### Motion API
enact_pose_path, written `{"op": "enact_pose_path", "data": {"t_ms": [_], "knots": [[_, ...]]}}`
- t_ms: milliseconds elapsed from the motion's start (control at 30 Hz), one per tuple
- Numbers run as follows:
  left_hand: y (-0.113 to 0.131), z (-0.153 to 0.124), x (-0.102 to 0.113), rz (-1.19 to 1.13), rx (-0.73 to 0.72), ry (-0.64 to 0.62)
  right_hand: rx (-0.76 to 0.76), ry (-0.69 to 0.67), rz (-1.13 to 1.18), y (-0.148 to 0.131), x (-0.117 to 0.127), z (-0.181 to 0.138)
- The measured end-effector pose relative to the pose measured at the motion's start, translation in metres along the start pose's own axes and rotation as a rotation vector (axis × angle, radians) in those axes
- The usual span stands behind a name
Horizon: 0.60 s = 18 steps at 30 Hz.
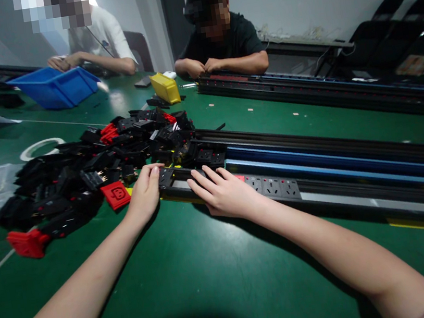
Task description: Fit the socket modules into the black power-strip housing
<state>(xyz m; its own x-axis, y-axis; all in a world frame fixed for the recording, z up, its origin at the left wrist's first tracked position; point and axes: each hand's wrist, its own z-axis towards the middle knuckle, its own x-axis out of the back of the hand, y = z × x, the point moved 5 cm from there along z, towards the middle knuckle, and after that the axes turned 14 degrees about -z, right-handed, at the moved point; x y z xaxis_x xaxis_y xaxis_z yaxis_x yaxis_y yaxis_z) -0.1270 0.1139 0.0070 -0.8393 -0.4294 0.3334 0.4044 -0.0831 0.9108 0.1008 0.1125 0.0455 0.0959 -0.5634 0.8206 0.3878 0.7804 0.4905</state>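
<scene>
Much bare green bench (195, 266) lies open on the near side, between the forearms and toward the front edge; room narrows to the left, where a pile of black socket modules (89, 160) spreads up to the left hand, and to the right, where the near rail (360, 204) runs long and straight to the picture's right edge. Both forearms reach forward from the lower corners and converge on the rail's left end. The left hand (143, 192) is palm-down with the wrist low and the fingers half-curled; its fingertips press against the left side of a black socket module (167, 176) seated at the rail's end. Whether this hand pinches the module cannot be determined. The right hand (225, 194) lies open and flat across the rail, fingers spread, fingertips touching the same module's right side. Three fitted sockets (275, 188) sit in the rail just beyond the right wrist. A red module (115, 195) lies on the bench just beside the left hand. Across the bench, a blue bin (54, 87) and a yellow bin (165, 87) stand near two seated co-workers.
</scene>
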Motion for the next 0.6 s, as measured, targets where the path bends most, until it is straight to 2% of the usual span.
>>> {"op": "enact_pose_path", "data": {"t_ms": [267,600], "knots": [[-0.0042,0.0035,-0.0008,-0.045,-0.004,-0.029,0.005,0.002,-0.008,-0.0006,-0.0004,0.0002],[0.0022,0.0021,-0.002,-0.068,0.013,-0.066,0.002,0.013,-0.004,-0.0002,-0.0013,-0.0005]]}}
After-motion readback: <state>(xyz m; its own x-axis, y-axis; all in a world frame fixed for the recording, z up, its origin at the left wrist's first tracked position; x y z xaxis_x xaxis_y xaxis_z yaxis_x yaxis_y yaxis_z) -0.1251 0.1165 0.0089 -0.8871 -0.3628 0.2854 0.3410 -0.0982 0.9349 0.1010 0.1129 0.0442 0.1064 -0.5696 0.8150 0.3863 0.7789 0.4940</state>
